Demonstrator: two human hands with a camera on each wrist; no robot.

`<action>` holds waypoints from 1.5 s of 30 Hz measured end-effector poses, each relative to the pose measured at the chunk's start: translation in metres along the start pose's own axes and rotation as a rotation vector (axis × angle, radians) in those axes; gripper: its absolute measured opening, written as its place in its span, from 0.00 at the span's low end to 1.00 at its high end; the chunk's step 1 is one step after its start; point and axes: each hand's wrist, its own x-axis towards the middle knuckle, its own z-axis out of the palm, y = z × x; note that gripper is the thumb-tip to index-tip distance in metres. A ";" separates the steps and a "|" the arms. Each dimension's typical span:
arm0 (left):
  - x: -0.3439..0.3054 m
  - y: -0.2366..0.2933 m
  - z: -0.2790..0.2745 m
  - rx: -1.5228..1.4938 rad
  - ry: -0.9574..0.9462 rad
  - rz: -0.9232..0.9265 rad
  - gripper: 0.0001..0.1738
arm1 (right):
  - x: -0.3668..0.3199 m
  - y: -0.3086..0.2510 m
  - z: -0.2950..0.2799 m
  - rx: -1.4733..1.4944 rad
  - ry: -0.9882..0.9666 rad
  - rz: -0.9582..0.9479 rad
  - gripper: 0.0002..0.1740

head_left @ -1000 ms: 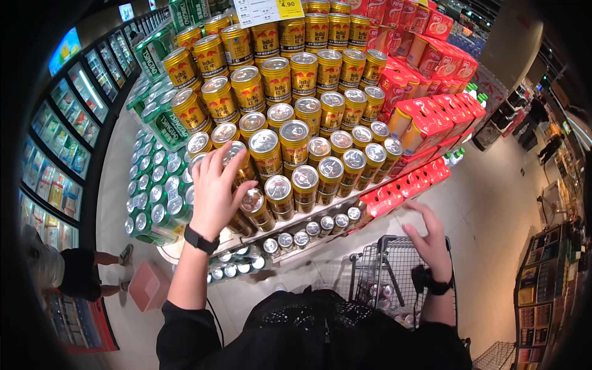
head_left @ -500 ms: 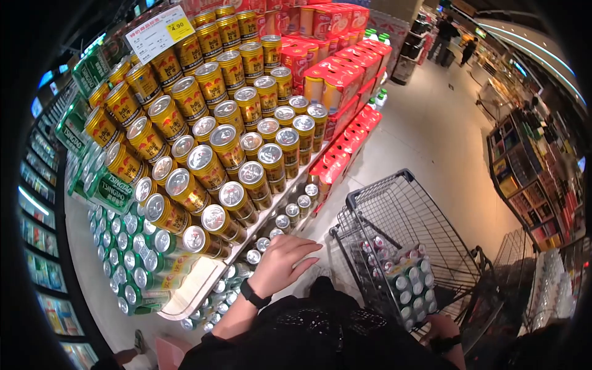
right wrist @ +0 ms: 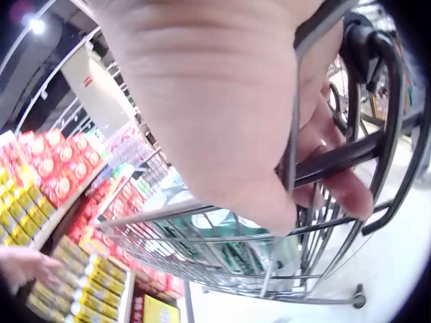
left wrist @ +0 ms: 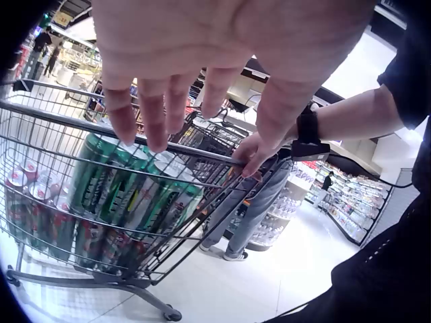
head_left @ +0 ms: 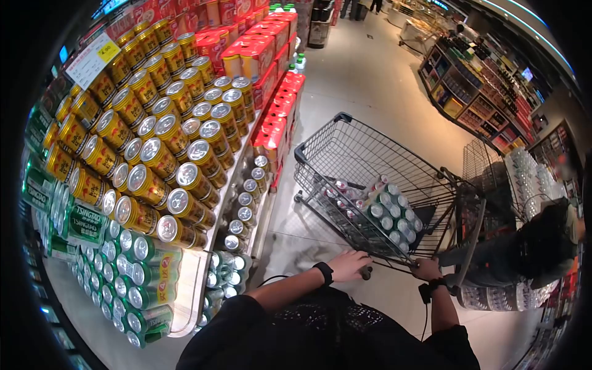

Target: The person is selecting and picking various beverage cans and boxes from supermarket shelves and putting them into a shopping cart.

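My right hand (head_left: 426, 269) grips the near rim of the shopping cart (head_left: 382, 148); in the right wrist view the fingers of that hand (right wrist: 316, 168) curl round a dark bar. My left hand (head_left: 349, 266) is just left of it beside the cart, holding nothing. In the left wrist view the left hand (left wrist: 215, 54) spreads its fingers above the cart's side. Inside the cart lie a wrapped pack of green cans (head_left: 394, 216) and several red and white cans (head_left: 340, 196).
Gold cans (head_left: 148, 185) stand stacked at the left, with green can packs (head_left: 139, 271) below and red cartons (head_left: 262, 55) behind. A price sign (head_left: 92, 60) stands over them. Another person (head_left: 512, 259) is close on the right. Bottle shelves (head_left: 468, 86) stand farther back.
The view has swung right toward the cart. My left hand has come away from the gold cans and across to the cart, while my right hand has moved onto the cart's rim and taken hold.
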 end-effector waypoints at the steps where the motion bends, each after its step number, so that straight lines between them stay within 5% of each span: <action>1: 0.001 0.012 0.000 -0.015 -0.014 -0.021 0.38 | -0.003 -0.007 -0.001 -0.017 0.002 0.019 0.19; 5: 0.001 0.050 0.009 -0.095 -0.077 -0.056 0.44 | -0.020 -0.026 0.000 -0.014 -0.023 0.020 0.17; 16: -0.013 0.092 0.129 -0.028 0.122 -0.259 0.54 | -0.090 -0.077 0.043 0.026 -0.193 -0.075 0.15; 19: -0.025 0.103 0.146 0.044 0.114 -0.328 0.56 | -0.129 -0.082 0.046 0.120 -0.134 -0.253 0.19; 21: -0.032 0.109 0.159 -0.003 0.125 -0.360 0.57 | -0.166 -0.077 0.028 0.468 -0.128 -0.501 0.27; 22: -0.036 0.115 0.165 0.003 0.136 -0.367 0.57 | -0.183 -0.066 0.018 0.598 -0.136 -0.453 0.29; 25: -0.046 0.123 0.191 -0.070 0.163 -0.381 0.55 | -0.212 0.004 -0.007 0.340 -0.042 -0.671 0.34; 27: -0.055 0.134 0.200 -0.133 0.149 -0.401 0.54 | -0.228 0.065 0.020 0.071 -0.210 -0.596 0.38; 29: -0.060 0.133 0.221 -0.101 0.155 -0.416 0.53 | -0.251 0.066 0.035 -0.125 0.019 -0.874 0.40; 30: -0.066 0.136 0.223 -0.110 0.154 -0.448 0.52 | -0.260 0.057 0.042 -0.134 0.063 -0.812 0.30; 33: -0.084 0.151 0.221 -0.138 0.109 -0.497 0.50 | -0.259 0.053 0.080 -0.300 0.167 -0.737 0.22; 35: -0.122 0.160 0.202 -0.139 0.036 -0.508 0.49 | -0.282 0.025 0.084 -0.273 0.258 -0.759 0.21; 40: -0.209 0.170 0.192 -0.346 0.214 -0.404 0.36 | -0.324 -0.016 0.103 -0.257 0.344 -0.746 0.23; 45: -0.349 0.170 0.188 -0.249 0.258 -0.387 0.27 | -0.358 -0.056 0.141 -0.161 0.421 -0.623 0.14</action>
